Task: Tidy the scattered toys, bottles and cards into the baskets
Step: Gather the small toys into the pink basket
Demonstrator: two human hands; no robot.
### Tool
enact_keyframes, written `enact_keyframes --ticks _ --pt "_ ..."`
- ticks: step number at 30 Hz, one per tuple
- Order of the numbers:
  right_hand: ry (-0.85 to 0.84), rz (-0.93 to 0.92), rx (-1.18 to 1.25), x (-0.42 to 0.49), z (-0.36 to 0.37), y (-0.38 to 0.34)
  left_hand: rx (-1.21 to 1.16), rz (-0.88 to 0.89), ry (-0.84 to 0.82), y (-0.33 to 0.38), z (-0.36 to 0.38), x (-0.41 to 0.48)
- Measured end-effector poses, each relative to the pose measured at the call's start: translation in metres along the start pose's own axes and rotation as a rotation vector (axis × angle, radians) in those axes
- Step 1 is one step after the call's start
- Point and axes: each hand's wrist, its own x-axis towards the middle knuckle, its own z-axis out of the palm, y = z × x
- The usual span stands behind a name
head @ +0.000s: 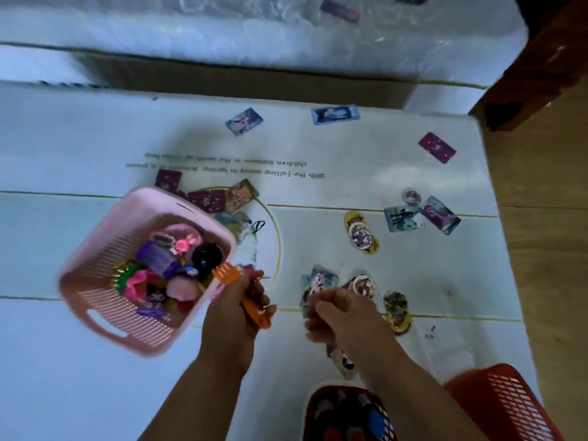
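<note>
Pink basket (95, 281), half full of toys, sits toward the play mat's (95, 138) left edge. The left hand (234, 308), curled round an orange toy fork (245, 294), hovers at its near rim, tines pointing inward. The right hand (334, 313) pinches something small; cards (413, 218) lie scattered rightward.

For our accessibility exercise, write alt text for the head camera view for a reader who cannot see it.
A person's left hand holds an orange toy fork at the rim of a pink basket full of toys, while the right hand hovers, curled, over picture cards scattered on a pale play mat. A red basket sits at bottom right.
</note>
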Motion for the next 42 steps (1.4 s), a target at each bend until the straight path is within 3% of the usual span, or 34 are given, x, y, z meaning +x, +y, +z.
enact_keyframes --ticks 3,8,10,13,16,21,34,39,42 --pt "-0.061 0.069 -0.085 0.015 0.039 0.004 0.165 0.262 0.210 0.035 -0.035 0.013" --pt "-0.109 0.071 -0.296 0.031 0.094 0.009 0.837 0.506 0.444 0.072 -0.089 0.031" --pt "-0.119 0.072 -0.341 0.032 0.111 0.006 1.005 0.534 0.626 0.074 -0.111 0.037" --pt "-0.101 0.076 -0.350 0.031 0.125 0.006 0.963 0.374 0.775 0.072 -0.140 0.044" --pt "-0.058 0.076 -0.364 0.029 0.127 0.011 0.608 0.065 0.733 0.072 -0.159 0.050" --pt "0.009 0.081 -0.351 0.017 0.112 0.014 0.234 -0.123 0.532 0.082 -0.182 0.054" --pt "0.245 -0.067 -0.206 -0.076 0.029 -0.013 0.349 -0.004 0.285 0.077 -0.098 -0.053" --pt "0.240 -0.123 -0.195 -0.104 -0.031 -0.016 0.455 0.037 0.261 0.049 -0.055 -0.103" --pt "0.143 -0.160 -0.226 -0.117 -0.070 -0.018 0.471 0.042 0.240 0.020 -0.036 -0.135"
